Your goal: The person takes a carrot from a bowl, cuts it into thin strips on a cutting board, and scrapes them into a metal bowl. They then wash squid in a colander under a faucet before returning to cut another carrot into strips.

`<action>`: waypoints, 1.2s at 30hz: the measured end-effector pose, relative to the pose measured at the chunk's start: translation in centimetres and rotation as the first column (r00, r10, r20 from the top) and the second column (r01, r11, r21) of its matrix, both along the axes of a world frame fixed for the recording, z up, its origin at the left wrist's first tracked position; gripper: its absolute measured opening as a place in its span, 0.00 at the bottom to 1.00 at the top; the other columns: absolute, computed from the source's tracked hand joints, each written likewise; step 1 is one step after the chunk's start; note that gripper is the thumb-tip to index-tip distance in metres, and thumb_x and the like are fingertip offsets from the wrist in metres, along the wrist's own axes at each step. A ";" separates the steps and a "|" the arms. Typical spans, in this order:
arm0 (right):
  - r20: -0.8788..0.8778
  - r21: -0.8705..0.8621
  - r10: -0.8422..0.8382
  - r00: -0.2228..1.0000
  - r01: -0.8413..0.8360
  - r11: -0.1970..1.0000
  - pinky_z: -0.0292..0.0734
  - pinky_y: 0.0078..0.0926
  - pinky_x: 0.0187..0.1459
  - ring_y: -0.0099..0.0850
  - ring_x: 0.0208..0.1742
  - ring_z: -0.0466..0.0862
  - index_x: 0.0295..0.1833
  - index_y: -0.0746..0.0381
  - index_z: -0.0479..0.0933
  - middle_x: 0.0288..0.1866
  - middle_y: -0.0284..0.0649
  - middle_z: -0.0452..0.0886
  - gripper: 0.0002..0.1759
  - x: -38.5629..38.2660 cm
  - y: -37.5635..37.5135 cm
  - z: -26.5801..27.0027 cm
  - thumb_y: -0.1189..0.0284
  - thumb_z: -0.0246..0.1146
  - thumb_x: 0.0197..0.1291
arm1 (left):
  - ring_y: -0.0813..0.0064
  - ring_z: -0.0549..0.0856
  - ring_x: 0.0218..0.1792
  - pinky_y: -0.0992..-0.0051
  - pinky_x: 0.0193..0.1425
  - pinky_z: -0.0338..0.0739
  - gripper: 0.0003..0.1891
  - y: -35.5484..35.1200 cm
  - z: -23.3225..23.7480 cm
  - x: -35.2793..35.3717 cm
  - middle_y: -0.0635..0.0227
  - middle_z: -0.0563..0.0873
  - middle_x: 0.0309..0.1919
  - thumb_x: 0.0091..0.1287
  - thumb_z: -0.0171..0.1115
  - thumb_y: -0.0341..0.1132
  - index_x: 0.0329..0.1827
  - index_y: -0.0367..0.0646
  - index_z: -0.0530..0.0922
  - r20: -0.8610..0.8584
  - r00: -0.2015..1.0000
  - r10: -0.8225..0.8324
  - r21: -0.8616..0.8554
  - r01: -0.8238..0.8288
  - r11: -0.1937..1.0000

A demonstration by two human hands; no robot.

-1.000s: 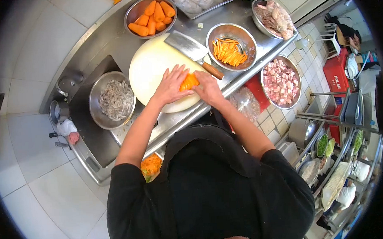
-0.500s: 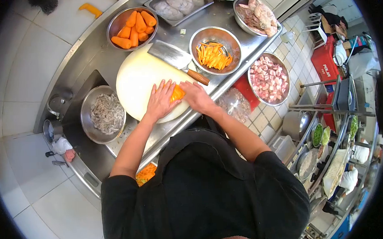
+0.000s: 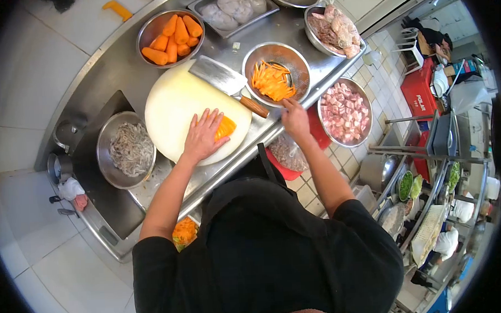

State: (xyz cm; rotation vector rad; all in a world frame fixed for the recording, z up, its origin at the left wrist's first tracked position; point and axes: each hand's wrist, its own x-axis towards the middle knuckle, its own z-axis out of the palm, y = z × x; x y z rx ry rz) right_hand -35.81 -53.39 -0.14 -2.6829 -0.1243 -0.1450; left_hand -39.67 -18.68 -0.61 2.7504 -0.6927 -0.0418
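Observation:
My left hand [image 3: 205,137] lies flat with fingers spread on the round pale cutting board [image 3: 173,112], against a fanned stack of sliced carrot [image 3: 225,128]. My right hand [image 3: 295,121] is at the near rim of a metal bowl [image 3: 304,70], its fingers closed at the edge; the exact grip is partly hidden. Carrot strips [image 3: 273,81] lie in that bowl. A cleaver [image 3: 219,75] with a wooden handle rests across the board's far right side, the handle pointing towards my right hand.
Peeled carrots [image 3: 171,41] fill a bowl behind the board. To its left, a bowl of greyish strips [image 3: 131,149] stands by the sink [image 3: 110,210]. Cubed meat [image 3: 345,112] and a bowl of raw meat [image 3: 334,30] are right. A tray [image 3: 245,25] holds bagged items.
My right hand has left the sliced carrot and moved right to the bowl's rim. My left hand stays on the board. The carrot strips lie differently in the bowl. The view has shifted slightly.

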 end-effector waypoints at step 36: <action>-0.333 0.159 0.111 0.936 -0.060 0.985 0.82 0.46 0.55 0.55 0.51 0.87 0.64 0.66 0.74 0.50 0.61 0.86 0.29 0.8 9.0 7.7 0.73 0.68 0.54 | 0.56 0.82 0.69 0.59 0.75 0.75 0.34 8.3 4.2 -1.5 0.53 0.81 0.70 0.69 0.72 0.38 0.77 0.42 0.73 -0.254 0.890 0.377 -0.611 -0.451 0.651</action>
